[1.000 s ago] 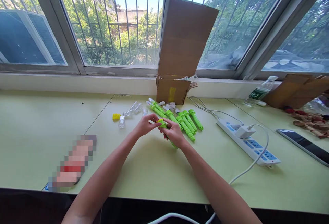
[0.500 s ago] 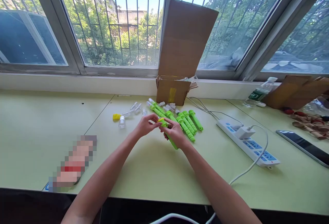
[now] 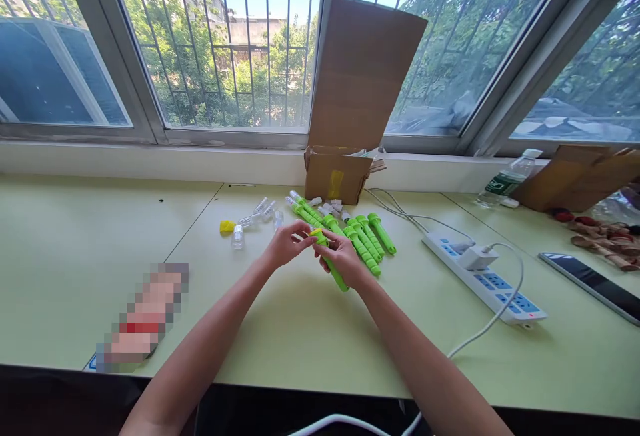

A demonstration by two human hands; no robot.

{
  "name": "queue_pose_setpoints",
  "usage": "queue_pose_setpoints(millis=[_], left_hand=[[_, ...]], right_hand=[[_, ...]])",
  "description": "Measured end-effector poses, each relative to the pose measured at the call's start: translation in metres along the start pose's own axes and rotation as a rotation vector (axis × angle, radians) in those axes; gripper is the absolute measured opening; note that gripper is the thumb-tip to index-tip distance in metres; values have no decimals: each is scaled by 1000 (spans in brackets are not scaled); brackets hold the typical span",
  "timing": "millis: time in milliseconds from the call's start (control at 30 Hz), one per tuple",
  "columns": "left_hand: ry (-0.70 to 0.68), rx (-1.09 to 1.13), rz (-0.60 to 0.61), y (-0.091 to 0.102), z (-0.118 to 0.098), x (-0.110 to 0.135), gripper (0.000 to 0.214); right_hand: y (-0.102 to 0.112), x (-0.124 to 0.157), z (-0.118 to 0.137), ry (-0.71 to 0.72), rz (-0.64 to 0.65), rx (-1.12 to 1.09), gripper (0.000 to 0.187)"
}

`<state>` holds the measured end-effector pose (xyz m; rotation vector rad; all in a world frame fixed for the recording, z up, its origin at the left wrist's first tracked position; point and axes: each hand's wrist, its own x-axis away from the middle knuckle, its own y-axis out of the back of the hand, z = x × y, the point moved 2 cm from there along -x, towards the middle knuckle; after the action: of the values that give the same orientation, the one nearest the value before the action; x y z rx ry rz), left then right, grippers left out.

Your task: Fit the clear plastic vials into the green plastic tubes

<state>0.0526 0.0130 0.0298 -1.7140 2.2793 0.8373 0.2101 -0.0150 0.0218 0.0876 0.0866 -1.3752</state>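
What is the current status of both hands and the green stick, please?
Right hand gripping green stick. Left hand at its yellow end, firm pinch unclear. Other green sticks close beyond, clear plastic pieces off to the left.

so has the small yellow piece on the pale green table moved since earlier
No, the small yellow piece sits unmoved right of the thin tabletop seam.

Green tube (image 3: 337, 276) (yellow at one end), brown box (image 3: 319, 179)

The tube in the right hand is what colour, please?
The tube is bright green, best seen in the head view.
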Motion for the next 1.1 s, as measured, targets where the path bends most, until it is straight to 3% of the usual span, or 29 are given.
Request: queue_pose_setpoints(millis=[333, 533, 600, 767, 933, 1100], left_hand=[[-2, 58, -20, -2, 2, -1, 29], [-26, -83, 224, -23, 3, 11, 22], [-38, -114, 244, -29, 4, 13, 19], [-38, -99, 168, -20, 9, 12, 12], [19, -82, -27, -3, 10, 8, 19], [-36, -63, -93, -2, 2, 8, 15]], right_hand=[[1, 2, 4, -38, 57, -124, 49], [14, 1, 17, 24, 4, -226, 34], [13, 2, 18, 29, 31, -213, 33], [2, 4, 12, -8, 123, -145, 44], [0, 2, 6, -6, 106, -16, 51], [3, -3, -6, 58, 37, 193, 60]])
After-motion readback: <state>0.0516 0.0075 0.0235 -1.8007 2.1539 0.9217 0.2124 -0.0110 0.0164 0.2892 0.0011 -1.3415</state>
